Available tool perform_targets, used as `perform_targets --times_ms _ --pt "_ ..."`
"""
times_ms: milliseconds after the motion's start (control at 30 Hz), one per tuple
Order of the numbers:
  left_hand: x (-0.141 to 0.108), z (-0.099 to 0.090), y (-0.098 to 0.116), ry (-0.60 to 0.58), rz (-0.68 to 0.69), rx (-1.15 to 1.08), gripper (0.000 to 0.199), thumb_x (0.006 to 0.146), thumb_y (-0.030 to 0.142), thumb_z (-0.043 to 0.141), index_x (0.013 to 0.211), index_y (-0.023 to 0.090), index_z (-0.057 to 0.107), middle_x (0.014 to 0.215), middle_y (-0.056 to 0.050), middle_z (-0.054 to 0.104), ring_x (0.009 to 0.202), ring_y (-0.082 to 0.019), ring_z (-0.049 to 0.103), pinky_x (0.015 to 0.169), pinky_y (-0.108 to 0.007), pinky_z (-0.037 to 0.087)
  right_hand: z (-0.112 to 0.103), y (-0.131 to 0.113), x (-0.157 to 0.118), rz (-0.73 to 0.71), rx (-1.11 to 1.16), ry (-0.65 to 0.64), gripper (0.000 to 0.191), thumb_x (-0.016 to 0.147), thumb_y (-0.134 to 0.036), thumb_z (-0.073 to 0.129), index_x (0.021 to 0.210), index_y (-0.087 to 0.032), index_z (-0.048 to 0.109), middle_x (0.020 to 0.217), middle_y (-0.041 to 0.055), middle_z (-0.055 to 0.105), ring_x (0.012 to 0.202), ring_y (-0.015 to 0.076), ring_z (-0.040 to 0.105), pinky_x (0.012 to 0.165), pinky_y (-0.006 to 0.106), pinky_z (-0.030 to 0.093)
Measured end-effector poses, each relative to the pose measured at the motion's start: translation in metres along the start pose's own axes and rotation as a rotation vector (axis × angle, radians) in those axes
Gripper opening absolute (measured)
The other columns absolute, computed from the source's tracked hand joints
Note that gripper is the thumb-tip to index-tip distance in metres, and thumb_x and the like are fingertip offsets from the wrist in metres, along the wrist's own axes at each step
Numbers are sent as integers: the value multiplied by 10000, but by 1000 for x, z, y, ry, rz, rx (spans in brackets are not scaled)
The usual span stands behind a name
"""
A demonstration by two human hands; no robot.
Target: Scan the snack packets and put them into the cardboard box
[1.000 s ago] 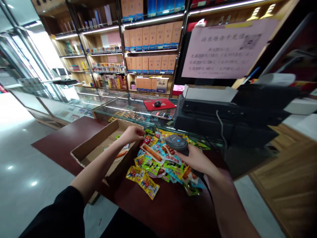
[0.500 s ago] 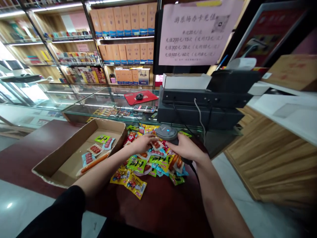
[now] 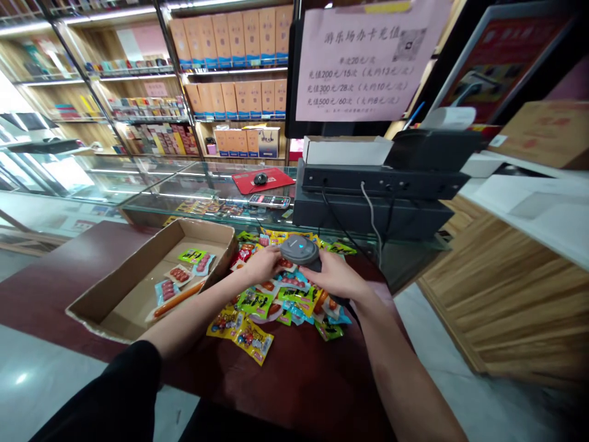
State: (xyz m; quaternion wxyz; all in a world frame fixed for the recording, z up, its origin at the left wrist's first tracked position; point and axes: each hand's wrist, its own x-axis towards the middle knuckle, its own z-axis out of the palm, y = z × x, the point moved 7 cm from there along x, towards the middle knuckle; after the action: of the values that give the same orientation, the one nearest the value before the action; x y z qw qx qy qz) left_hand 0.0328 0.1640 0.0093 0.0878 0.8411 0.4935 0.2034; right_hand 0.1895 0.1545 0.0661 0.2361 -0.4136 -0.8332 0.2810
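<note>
My right hand [image 3: 338,274] is wrapped round the handle of a dark grey barcode scanner [image 3: 300,249], whose head shows a small blue light. Just left of the scanner head, my left hand [image 3: 264,265] has its fingers curled at the pile; the scanner partly hides the fingertips and whatever they hold. Under and around both hands lies a heap of small snack packets [image 3: 294,296] in green, yellow, blue and red wrappers. Joined yellow packets [image 3: 242,333] lie at the heap's front edge. A shallow cardboard box [image 3: 124,294] to the left holds several packets and one long sausage [image 3: 179,299].
Behind the dark red table [image 3: 257,393] is a glass counter [image 3: 170,184] with a phone [image 3: 269,201] and a mouse [image 3: 260,178] on a red mat. A cash register base [image 3: 372,212] stands back right, a pink sign [image 3: 359,73] above it. A cable hangs near my right wrist.
The scanner and my right hand have moved slightly left, so the scanner head is now closer to my left hand. My left hand has shifted slightly left.
</note>
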Motion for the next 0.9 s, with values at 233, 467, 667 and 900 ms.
perform_targets --times_ms 233,467,667,900 --pt "-22 -44 -53 -16 -461 -498 350 764 459 642 816 124 729 705 -26 695 675 -161 623 631 -236 460 3 -4 -2 33 -22 -37 319 780 -308 645 1067 -170 672 1051 96 736 954 273 681 796 345 513" --pt "-62 -67 -76 35 -669 -919 489 578 438 817 947 132 717 867 -49 732 718 -146 641 619 -223 454 23 -10 -2 -8 9 -93 350 776 -353 670 1088 -194 675 1062 79 746 983 290 687 817 348 524" --pt "-66 -71 -76 -18 -647 -917 356 597 341 790 888 141 746 800 -20 724 721 -155 646 691 -246 483 32 -22 -3 -78 97 -94 368 791 -314 656 1141 -201 667 1091 62 743 999 275 689 859 366 536" --pt "-63 -71 -85 64 -644 -876 399 559 320 826 882 138 676 789 -12 713 700 -138 635 703 -252 489 36 -25 -2 -69 111 -99 427 760 -292 682 1177 -202 661 1065 65 749 1012 278 687 891 379 532"
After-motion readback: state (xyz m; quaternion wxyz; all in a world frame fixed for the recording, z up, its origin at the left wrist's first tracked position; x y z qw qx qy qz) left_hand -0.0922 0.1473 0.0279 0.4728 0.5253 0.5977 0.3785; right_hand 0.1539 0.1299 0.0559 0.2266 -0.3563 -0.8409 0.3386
